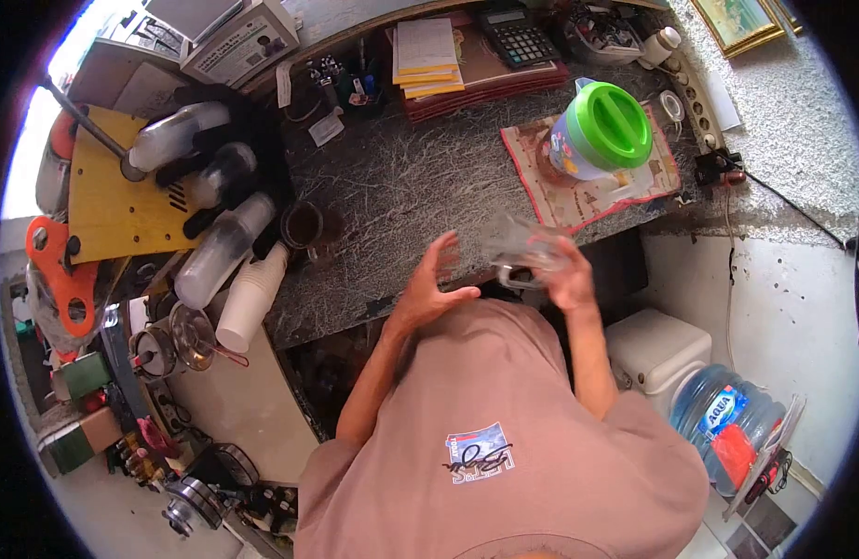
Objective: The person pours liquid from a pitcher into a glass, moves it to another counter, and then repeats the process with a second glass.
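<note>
My right hand [569, 277] is closed around a clear glass mug [508, 240], held above the table's near edge in front of my shirt. The mug is blurred by motion; a curved handle seems to show on its lower side. To the mug's left, my left hand [432, 287] is open, with fingers and thumb spread apart and nothing in it. A plastic pitcher [578, 140] with a green lid [611, 126] stands on a red-edged cloth [625, 191] beyond my right hand. Left of my left hand, a dark-looking glass [304, 224] stands on the scratched dark tabletop [401, 196].
Stacked clear plastic cups [226, 252] and paper cups [252, 300] lie along the left side. A calculator [520, 39], papers [427, 51] and a small glass [669, 107] sit towards the back. A water jug [727, 419] and white box [657, 349] stand at lower right.
</note>
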The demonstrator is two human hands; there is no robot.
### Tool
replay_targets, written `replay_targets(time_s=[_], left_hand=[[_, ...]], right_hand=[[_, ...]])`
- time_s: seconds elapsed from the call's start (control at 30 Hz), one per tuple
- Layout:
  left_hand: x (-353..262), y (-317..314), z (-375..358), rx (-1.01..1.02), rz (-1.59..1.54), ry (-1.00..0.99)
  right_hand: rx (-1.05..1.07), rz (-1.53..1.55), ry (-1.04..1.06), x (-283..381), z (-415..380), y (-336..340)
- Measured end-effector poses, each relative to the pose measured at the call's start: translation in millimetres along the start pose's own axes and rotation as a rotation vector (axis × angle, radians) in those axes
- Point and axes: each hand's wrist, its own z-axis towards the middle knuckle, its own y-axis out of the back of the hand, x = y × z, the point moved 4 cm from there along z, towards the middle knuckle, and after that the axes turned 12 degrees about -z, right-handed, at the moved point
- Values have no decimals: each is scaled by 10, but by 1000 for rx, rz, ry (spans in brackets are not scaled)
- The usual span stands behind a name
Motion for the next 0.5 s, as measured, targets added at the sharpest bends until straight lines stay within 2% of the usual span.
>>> replay_targets(time_s=[0.07,0.13,0.17,0.23,0.27,0.33,0.4,0.47,0.5], left_hand=[[-80,17,25,-15,16,-65],[-173,82,13,-114,-117,-258],[-215,98,22,-119,-117,-263],[-279,211,-7,-337,-382,-297],[-287,257,19,-341,-385,-303],[-290,434,40,-474,-311,-311],[-248,482,78,-492,-322,-330],[-251,532,118,-611,44,-379],[-291,530,143,-612,43,-382]], right_hand=[[212,146,-154,-99,152,-667],[351,185,-217,-299,366,-1038],[357,180,-217,-295,418,-1262],[412,164,-318,-254,406,-1666],[416,157,-318,-267,467,-1699],[501,-16,-333,-295,536,-1792],[462,-80,-341,-322,566,-1781],[46,-713,100,-203,679,-1583],[-125,-857,387,113,516,-1576]])
